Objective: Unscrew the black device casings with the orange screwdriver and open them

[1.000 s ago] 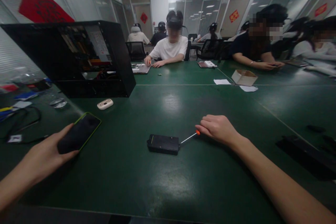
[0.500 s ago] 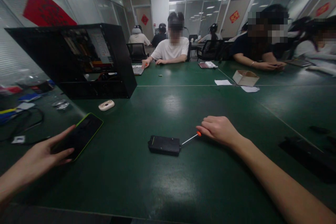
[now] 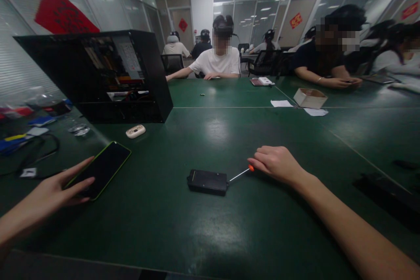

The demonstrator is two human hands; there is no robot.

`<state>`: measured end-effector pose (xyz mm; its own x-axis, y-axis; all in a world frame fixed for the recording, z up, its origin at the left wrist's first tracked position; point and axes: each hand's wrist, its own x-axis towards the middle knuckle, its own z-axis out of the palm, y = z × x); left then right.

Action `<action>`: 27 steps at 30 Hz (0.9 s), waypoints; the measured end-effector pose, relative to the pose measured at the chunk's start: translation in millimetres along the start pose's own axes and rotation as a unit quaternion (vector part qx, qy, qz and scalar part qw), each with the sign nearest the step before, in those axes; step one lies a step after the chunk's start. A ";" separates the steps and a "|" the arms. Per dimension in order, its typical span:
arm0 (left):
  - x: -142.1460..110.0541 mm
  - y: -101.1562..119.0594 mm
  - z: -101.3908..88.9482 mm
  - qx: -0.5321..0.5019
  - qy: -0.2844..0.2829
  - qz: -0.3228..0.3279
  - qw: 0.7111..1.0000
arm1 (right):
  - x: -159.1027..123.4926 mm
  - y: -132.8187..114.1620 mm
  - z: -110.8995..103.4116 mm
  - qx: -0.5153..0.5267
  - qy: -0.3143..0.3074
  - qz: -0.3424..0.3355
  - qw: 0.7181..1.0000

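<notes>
My left hand [image 3: 65, 188] holds a dark smartphone [image 3: 106, 168] with a bright green edge by its near end, thumb across the screen. The phone is tilted, and its screen looks dark. Closed around the handle of a thin screwdriver [image 3: 239, 175] is my right hand [image 3: 275, 161], resting on the table. Only the orange end of that handle shows; the rest is hidden in the fist. The metal shaft reaches to the right end of a small black oblong box [image 3: 209, 182], which lies flat between my hands. Whether the tip touches the box, I cannot tell.
An open black computer case [image 3: 138, 78] stands at the back left of the green table [image 3: 210, 227], a cream earbud case [image 3: 135, 131] before it. Cables [image 3: 49, 153] lie left, a small carton [image 3: 310, 98] back right, a dark object [image 3: 387, 197] far right. Co-workers sit opposite.
The view has shifted slightly, so everything sits a little further right. Both hands keep their holds. The co-worker opposite has moved an arm outward, its hand now behind the computer case.
</notes>
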<state>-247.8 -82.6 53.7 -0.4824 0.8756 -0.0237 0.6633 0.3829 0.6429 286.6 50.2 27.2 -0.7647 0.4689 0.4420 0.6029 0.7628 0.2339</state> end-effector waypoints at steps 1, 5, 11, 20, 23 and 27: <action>0.4 -1.9 -0.6 -0.055 -0.028 -0.024 0.998 | 0.0 -0.2 -0.2 -0.002 -0.002 0.001 1.000; 0.8 -3.8 -2.4 -0.172 -0.068 -0.106 0.977 | 0.0 -0.9 -0.8 -0.003 -0.007 0.006 1.000; -2.3 5.2 -0.5 -0.187 -0.061 -0.130 0.972 | 0.0 -0.3 -0.2 0.001 -0.008 0.002 1.000; 9.3 -13.8 -2.0 -0.146 -0.069 -0.126 0.979 | -1.0 0.1 1.1 -0.004 -0.010 0.005 1.000; 10.8 -20.4 -1.7 -0.156 -0.060 -0.117 0.979 | -0.6 -0.2 0.7 -0.004 -0.009 0.003 1.000; 8.2 -19.3 -2.8 -0.120 -0.054 -0.123 0.984 | -0.6 -0.1 1.3 -0.001 -0.001 0.002 1.000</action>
<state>-266.1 -83.7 43.3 -0.5390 0.7961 -0.2750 0.3731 0.5184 0.7695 286.8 50.4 25.8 -0.7635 0.4725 0.4402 0.6055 0.7608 0.2337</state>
